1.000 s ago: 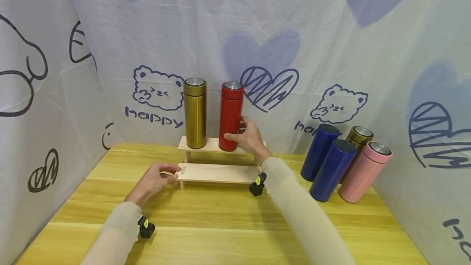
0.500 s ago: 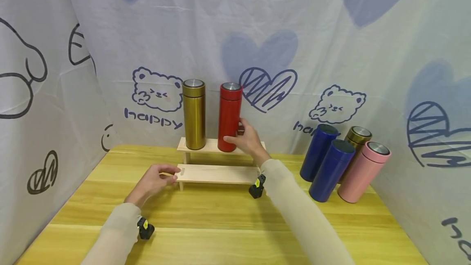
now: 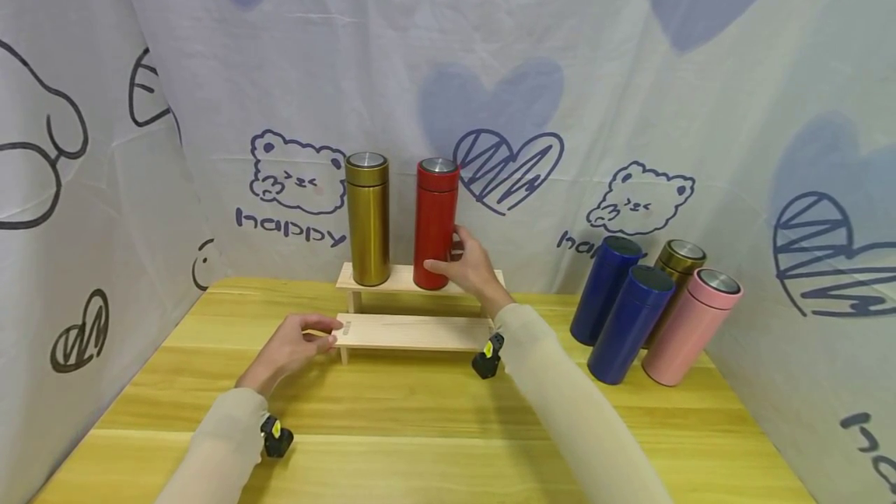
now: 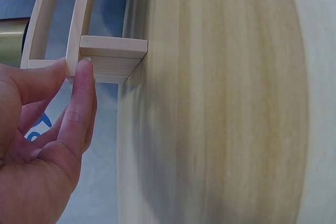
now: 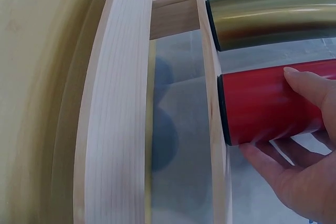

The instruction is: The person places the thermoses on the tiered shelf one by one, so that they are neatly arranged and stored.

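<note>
the fingers of the right hand (image 3: 472, 269) grip the red bottle (image 3: 435, 225), upright on the far, higher shelf (image 3: 401, 275) of a wooden stand (image 3: 355, 302), and those of the left hand (image 3: 288, 347) pinch the left end of its near, lower shelf (image 3: 414, 330). a gold bottle (image 3: 368, 224) stands left of the red one, and at right on the table (image 3: 378, 442) two blue bottles (image 3: 630, 327), a second gold bottle (image 3: 679, 260) and a pink bottle (image 3: 691, 331) cluster.

A yellow wooden bench (image 3: 399, 411) carries a pale two-tier wooden rack (image 3: 413, 331) at the left hand (image 3: 292, 344); rightward, blue, gold, pink cylindrical flasks (image 3: 631, 327).
</note>
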### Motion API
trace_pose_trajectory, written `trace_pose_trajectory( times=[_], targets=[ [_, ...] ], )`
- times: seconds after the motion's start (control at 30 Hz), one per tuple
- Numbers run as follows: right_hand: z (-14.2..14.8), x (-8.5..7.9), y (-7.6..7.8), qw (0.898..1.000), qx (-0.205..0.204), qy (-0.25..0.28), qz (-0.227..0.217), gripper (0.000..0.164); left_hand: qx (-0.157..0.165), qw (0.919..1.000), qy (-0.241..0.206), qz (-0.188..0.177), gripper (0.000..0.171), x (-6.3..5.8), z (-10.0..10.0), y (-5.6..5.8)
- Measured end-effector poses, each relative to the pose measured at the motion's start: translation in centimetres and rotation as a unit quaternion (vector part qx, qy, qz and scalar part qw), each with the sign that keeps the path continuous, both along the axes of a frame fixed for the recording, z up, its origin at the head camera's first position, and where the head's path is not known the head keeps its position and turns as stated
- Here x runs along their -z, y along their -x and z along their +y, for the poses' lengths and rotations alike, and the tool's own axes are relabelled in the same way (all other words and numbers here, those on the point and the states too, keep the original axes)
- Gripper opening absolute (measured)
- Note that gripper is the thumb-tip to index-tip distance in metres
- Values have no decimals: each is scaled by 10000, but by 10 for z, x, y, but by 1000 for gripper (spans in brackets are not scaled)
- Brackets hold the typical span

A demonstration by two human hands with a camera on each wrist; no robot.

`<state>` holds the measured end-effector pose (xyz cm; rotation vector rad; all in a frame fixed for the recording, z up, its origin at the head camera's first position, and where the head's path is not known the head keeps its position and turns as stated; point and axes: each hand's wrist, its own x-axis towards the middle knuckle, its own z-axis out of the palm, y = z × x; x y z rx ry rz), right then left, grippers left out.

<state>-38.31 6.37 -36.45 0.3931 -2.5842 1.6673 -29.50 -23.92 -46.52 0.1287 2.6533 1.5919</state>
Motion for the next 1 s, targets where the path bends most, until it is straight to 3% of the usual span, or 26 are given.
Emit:
trace_pose_trajectory(
  times=[0.43,0.67,1.0],
  targets=[
    [4,-5,-3,9995,0,119,-301,88,-26,10000,20,-58,31,-1,1,-1],
    [12,-7,-7,9990,-188,325,-222,90,-45,10000,10,-74,31,-2,1,-2],
    [26,-15,-19,9996,-78,-38,-276,89,-37,9999,-70,-75,32,-2,2,-3]
  ],
)
